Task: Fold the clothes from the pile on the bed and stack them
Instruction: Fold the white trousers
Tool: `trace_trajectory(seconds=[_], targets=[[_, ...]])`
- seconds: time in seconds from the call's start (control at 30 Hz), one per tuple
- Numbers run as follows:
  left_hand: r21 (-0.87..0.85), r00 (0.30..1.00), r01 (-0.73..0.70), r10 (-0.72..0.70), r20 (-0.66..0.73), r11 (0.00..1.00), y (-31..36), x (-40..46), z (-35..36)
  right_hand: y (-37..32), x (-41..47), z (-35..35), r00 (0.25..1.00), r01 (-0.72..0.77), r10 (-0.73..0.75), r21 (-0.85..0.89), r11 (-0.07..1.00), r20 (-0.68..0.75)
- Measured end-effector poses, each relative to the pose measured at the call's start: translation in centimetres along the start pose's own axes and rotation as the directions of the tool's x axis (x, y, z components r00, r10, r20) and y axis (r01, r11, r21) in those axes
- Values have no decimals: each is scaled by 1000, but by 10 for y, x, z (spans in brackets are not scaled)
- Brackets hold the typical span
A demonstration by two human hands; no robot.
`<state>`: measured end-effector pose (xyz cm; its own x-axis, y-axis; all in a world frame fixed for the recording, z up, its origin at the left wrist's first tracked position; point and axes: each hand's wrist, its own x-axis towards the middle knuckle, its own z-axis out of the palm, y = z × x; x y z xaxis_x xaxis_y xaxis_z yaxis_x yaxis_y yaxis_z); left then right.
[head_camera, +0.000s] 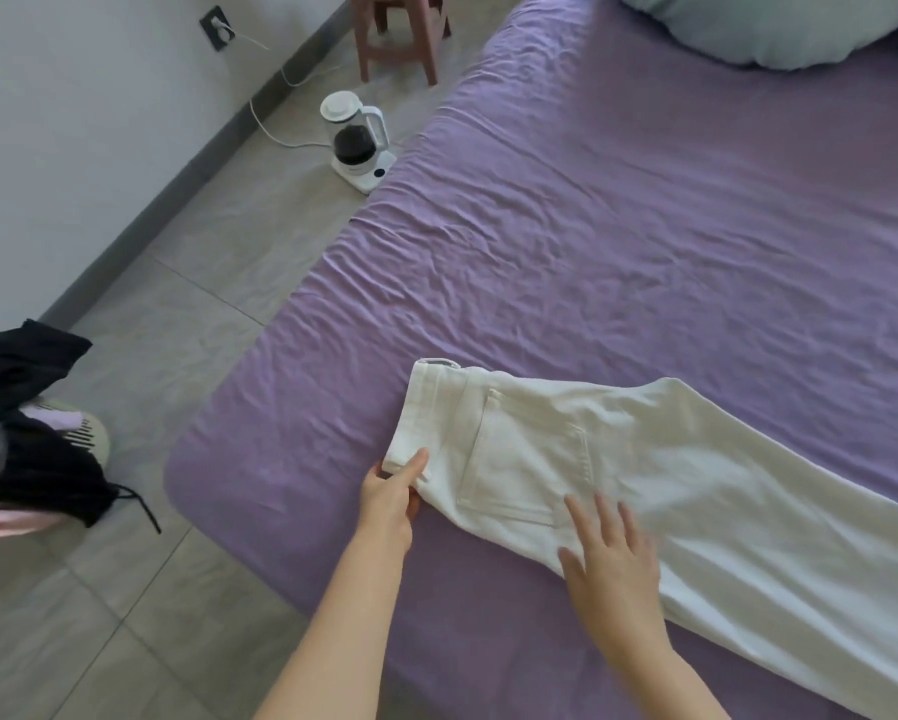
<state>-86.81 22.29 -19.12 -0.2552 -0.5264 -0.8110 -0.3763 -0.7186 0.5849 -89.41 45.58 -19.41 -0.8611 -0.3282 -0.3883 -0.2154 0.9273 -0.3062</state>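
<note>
Lying flat on the purple bed sheet (618, 226), the white trousers (670, 475) appear already doubled leg over leg, with a back pocket (524, 459) facing up. Their long axis runs from the waistband (426, 413), near the bed's lower-left corner, out toward the lower right, where the legs pass beyond the frame's edge.

The left hand (389, 498) is at the waistband's near corner, thumb and fingers closed in a pinch on the fabric edge. The right hand (610, 558) rests on the seat area just below the pocket, fingers spread and straight, pressing the cloth flat and gripping nothing.

So both hands sit at the waist end, and the hem end lies well away to the right, out of sight. The right hand is the nearer one to that far end. My judgement is that the smoothing step is in hand, and the coming fold turns on this axis: either the hems must be brought up toward the waistband, which calls for the right hand to travel along the legs, or the pinched waistband is carried over toward the hems.

A dark heap of other clothes (25, 433) sits off the bed at the left, over a pale basket (96, 439). An electric kettle (358, 140) stands on the tiled floor (176, 283).
</note>
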Motion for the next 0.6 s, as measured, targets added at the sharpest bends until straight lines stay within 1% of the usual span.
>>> trace_trajectory(seconds=[0.07,0.13,0.17,0.23,0.37,0.43,0.47,0.5,0.53,0.57,0.6], targets=[[-39,999,-6,7,36,999,7,-8,4,16,-2,-4,984,-179,180,-52,983,17],[-97,995,-68,74,62,993,16,-16,10,33,-5,0,943,-308,313,-56,950,117],[-120,990,-102,113,82,988,20,-21,15,38,-8,3,922,-335,339,-51,941,188],[-148,978,-145,165,130,978,26,-35,27,45,-13,6,907,-308,315,-69,949,278],[-211,946,-125,180,270,970,33,-62,50,63,-21,-2,915,-276,246,50,960,320],[-126,909,-197,229,348,972,33,-78,61,73,-28,-8,909,-197,167,42,979,381],[-75,883,-248,257,392,966,32,-86,68,77,-29,-13,906,-174,128,80,982,404],[-52,849,-293,285,445,955,31,-95,75,78,-27,-20,904,-186,98,177,966,416],[-49,804,-335,313,505,941,29,-105,82,79,-24,-31,904,-237,80,336,911,420],[-39,750,-378,331,574,925,26,-116,89,78,-20,-47,899,-338,93,544,768,427],[-18,684,-426,334,649,905,22,-127,97,77,-16,-64,892,-417,96,722,552,442]])
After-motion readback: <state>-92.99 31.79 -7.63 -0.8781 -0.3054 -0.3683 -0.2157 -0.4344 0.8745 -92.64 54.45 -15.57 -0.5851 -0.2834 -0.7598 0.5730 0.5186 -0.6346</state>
